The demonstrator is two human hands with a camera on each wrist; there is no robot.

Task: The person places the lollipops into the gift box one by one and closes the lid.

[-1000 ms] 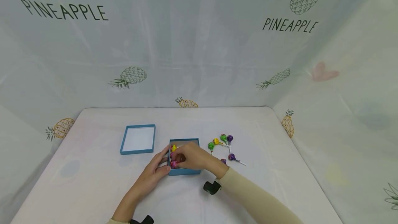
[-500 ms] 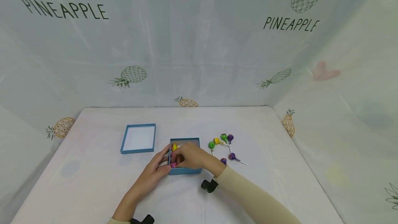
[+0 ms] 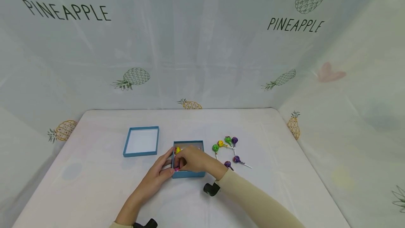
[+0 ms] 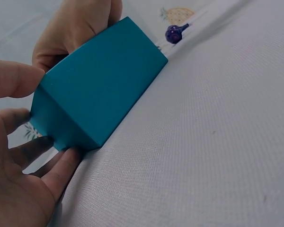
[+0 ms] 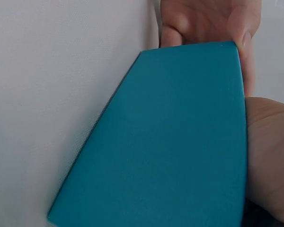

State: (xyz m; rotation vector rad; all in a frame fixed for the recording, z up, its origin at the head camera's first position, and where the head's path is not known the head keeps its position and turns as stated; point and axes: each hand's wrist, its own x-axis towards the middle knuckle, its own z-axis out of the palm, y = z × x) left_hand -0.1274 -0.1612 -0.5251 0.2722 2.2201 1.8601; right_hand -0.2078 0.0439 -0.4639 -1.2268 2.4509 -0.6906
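A blue box [image 3: 188, 174] without its lid sits on the white-covered table. My left hand [image 3: 154, 176] steadies its left wall; the left wrist view shows the fingertips [image 4: 68, 156] against that wall and the thumb at the top corner. My right hand [image 3: 193, 158] reaches down inside, fingers curled, pinching a pink-wrapped lollipop [image 3: 177, 169] near the front left corner. Most of that lollipop is hidden by the hand. Behind it in the box lies a yellow lollipop [image 3: 178, 150]. In the right wrist view the box wall [image 5: 161, 137] blocks sight of the right fingertips.
Left of the box lies its blue-rimmed lid [image 3: 140, 154], white inside up. Several lollipops are loose to the right, among them a green one [image 3: 215, 148], a yellow one [image 3: 220, 143] and a purple one [image 3: 236, 159]. A pineapple-print curtain [image 3: 202, 45] hangs behind the table.
My right hand has shifted slightly left and lower in the box, and less of the pink lollipop shows. A purple lollipop by the right wrist has come more into sight. The left hand stays put.
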